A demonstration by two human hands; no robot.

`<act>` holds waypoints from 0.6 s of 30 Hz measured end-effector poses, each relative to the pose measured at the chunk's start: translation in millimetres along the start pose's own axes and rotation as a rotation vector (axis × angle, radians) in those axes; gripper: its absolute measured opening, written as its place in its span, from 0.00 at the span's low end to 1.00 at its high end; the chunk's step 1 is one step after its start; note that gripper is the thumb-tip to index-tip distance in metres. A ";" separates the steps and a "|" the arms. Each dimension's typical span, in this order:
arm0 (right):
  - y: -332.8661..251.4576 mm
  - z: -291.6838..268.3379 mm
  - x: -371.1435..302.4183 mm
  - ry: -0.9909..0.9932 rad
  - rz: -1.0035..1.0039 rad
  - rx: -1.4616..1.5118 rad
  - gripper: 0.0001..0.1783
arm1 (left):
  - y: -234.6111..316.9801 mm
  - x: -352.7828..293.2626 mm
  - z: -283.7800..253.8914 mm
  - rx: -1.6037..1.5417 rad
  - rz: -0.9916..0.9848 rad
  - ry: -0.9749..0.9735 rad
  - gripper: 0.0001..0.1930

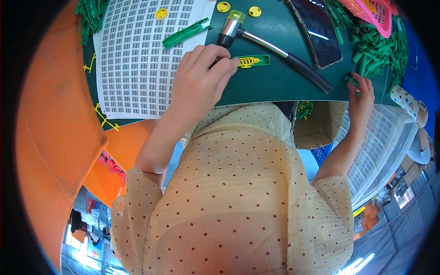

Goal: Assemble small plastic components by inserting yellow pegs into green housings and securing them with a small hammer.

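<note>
My left hand (198, 78) is closed in a pinch on the left end of a green plastic part with a yellow ribbed insert (251, 61). Its fingers hide that end. At the right, my right hand (361, 97) has thumb and fingers closed around a small green plastic piece (352, 81), by the table's front edge. A mallet (263, 41), with a yellowish tip, metal head and black grip, lies between my hands. Beyond my left hand, a longer green plastic part (187, 34) rests partly on a printed sheet (137, 68).
Green parts (378, 52) are heaped at the right, under a pink basket (369, 13). A phone (317, 32) lies beyond the mallet. Yellow discs (255, 11) sit at the back. Yellow sprue pieces (104, 118) lie along the left edge. A cardboard box (318, 126) is below the table.
</note>
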State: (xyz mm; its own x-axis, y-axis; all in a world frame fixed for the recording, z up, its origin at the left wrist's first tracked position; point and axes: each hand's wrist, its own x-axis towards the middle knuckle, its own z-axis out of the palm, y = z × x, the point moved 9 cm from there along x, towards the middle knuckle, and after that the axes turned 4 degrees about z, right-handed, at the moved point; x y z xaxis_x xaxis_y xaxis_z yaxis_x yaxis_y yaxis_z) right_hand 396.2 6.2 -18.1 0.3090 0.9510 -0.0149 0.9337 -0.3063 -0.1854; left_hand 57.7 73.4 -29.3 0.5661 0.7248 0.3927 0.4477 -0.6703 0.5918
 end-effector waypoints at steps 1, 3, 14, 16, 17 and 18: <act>2.6 2.0 1.9 0.014 -0.009 -0.032 0.11 | 0.0 0.3 0.1 0.000 0.001 -0.003 0.08; -9.4 -0.1 4.1 0.028 -0.019 -0.063 0.11 | 0.5 2.2 0.0 0.003 0.024 -0.003 0.09; -182.4 32.9 -13.7 -0.302 -0.116 1.624 0.16 | 12.1 10.7 -12.1 -0.609 -0.217 0.160 0.15; -189.0 38.7 -15.5 -0.365 -0.099 1.691 0.15 | 6.8 8.9 -12.1 -0.747 -0.284 0.161 0.14; -191.3 40.7 -17.8 -0.419 -0.070 1.667 0.14 | 3.3 6.2 -8.5 -0.735 -0.323 0.079 0.15; -193.1 43.2 -19.3 -0.471 -0.041 1.643 0.13 | -0.4 2.7 -4.1 -0.723 -0.362 -0.004 0.16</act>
State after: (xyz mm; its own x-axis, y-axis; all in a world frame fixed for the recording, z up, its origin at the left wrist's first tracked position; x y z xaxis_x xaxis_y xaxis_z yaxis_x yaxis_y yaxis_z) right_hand 202.1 48.9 -24.5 -0.0664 0.9784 -0.1955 -0.3074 -0.2065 -0.9289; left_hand 56.2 76.3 -25.6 0.4746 0.8758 0.0878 0.0462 -0.1244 0.9912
